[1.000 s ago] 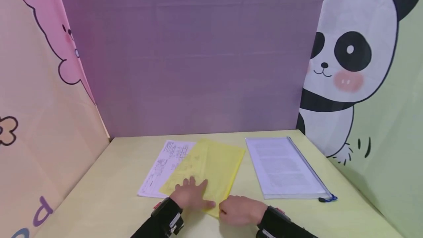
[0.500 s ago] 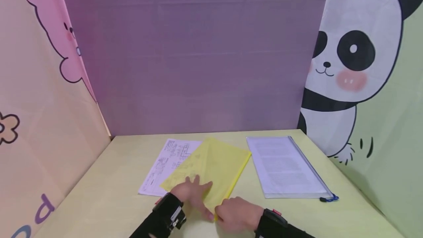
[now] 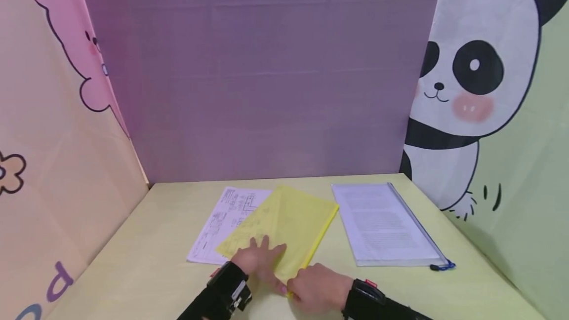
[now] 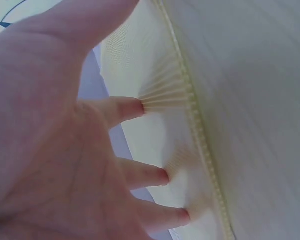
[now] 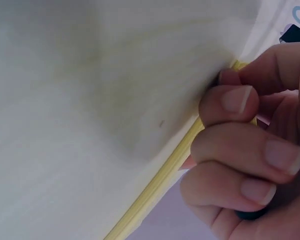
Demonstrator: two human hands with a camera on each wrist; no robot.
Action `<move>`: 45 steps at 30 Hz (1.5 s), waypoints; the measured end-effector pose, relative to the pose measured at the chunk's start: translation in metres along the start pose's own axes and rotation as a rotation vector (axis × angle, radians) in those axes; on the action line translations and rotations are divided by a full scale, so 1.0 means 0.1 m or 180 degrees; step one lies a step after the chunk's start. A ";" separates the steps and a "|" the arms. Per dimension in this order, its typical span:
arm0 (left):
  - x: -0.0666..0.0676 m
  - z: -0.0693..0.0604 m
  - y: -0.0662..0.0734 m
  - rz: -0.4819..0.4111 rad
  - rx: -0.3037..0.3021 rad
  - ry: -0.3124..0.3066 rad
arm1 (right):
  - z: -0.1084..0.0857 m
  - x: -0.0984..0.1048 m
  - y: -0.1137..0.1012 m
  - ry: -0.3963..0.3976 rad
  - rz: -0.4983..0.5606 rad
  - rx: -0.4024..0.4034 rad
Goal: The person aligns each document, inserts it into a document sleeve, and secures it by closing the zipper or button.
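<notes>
A translucent yellow zip document pouch point(image 3: 298, 226) lies slanted on the table, partly over a printed sheet point(image 3: 215, 231). My left hand point(image 3: 258, 260) rests on its lower left part with fingers spread, thumb near the bottom corner. In the left wrist view those fingertips press creases into the material beside the zip point(image 4: 192, 105). My right hand point(image 3: 319, 288) pinches the zip edge at the near corner, its fingers curled. The right wrist view shows the yellow edge point(image 5: 165, 172) running up to that thumb and fingers. A dark rounded bit point(image 5: 251, 214) peeks from under the fingers; the zip slider is hidden.
To the right lies a clear zip pouch point(image 3: 382, 226) with printed pages inside and a blue cord pull point(image 3: 443, 266) at its near corner. A purple backdrop point(image 3: 275, 73) stands behind the table point(image 3: 146, 241), with printed cloth walls on both sides.
The yellow pouch has turned slightly clockwise, its far right corner shifting right towards the clear pouch. My right hand has moved a little left, and my left thumb slid down to the near corner.
</notes>
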State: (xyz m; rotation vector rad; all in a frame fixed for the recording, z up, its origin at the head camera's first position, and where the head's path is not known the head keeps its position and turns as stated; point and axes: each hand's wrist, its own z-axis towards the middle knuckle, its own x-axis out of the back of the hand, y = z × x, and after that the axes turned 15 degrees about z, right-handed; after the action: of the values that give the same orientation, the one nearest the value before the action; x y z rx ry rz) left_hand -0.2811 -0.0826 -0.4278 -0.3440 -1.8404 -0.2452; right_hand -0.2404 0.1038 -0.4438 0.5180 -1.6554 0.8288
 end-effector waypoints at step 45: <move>0.04 0.00 0.05 0.0107 0.0083 -0.0041 | 0.04 0.07 0.08 -0.0161 0.0143 -0.0094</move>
State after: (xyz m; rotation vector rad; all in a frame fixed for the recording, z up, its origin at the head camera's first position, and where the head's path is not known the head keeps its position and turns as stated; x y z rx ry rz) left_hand -0.2808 -0.0778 -0.4241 -0.3587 -1.8473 -0.1961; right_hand -0.2506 0.1063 -0.4392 0.4861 -1.7285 0.8289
